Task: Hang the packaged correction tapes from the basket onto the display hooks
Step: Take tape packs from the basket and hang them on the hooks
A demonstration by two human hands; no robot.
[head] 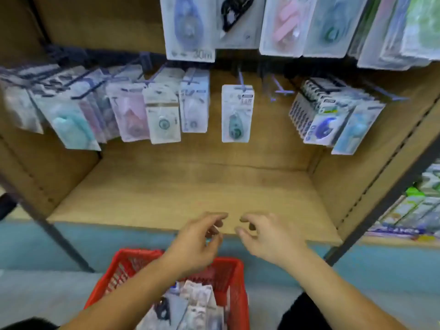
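A red basket (pixel 234 279) stands on the floor at the bottom, holding several packaged correction tapes (pixel 197 303). My left hand (pixel 197 244) and my right hand (pixel 266 236) hover side by side above the basket's far rim, at the wooden shelf's front edge. Both have fingers curled but apart, with nothing in them. On the back panel, one packaged correction tape (pixel 237 113) with a green dispenser hangs alone on a hook. Just to its right a bare display hook (pixel 279 90) sticks out.
Rows of hanging packages fill the hooks on the left (pixel 162 115) and on the right (pixel 333 120), and bigger packs (pixel 190 29) hang from the row above. The wooden shelf board (pixel 190 194) lies below them. A dark metal upright (pixel 385 203) runs at the right.
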